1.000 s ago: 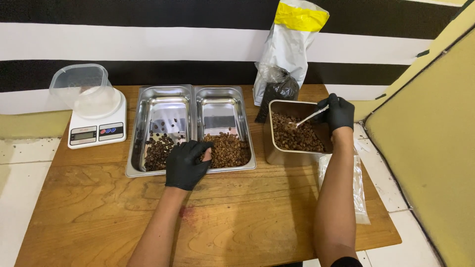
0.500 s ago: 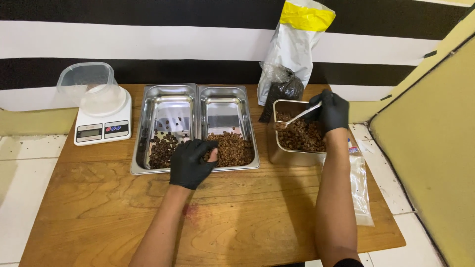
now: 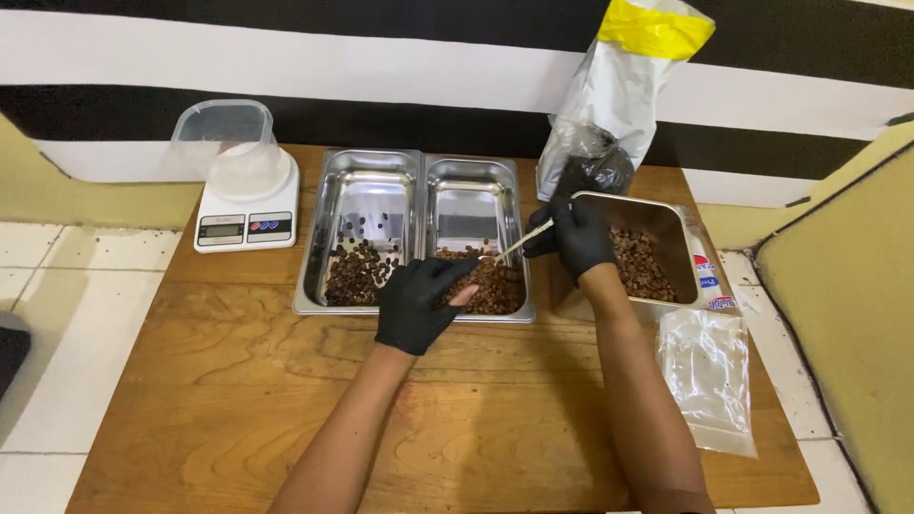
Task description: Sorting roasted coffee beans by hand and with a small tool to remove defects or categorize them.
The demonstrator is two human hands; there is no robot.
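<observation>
Both my hands wear black gloves. My left hand (image 3: 416, 303) rests on the front rim between two joined steel trays, fingers spread toward the brown beans in the right tray (image 3: 476, 190). The left tray (image 3: 367, 186) holds a smaller heap of beans (image 3: 354, 271) at its near end. My right hand (image 3: 576, 236) grips a thin light spoon (image 3: 522, 242) whose tip reaches over the beans (image 3: 495, 284) in the right tray. Just right of that hand stands a deeper steel pan (image 3: 684, 249) with beans (image 3: 640, 265).
A white kitchen scale (image 3: 246, 214) carrying a clear plastic tub (image 3: 227, 138) stands at the back left of the wooden table (image 3: 238, 400). A silver and yellow bag (image 3: 624, 90) leans on the striped wall. A clear plastic pouch (image 3: 709, 376) lies at the right edge.
My right hand has left the deep pan and carried the spoon leftward over the right tray. My left hand has opened a little at the tray rim.
</observation>
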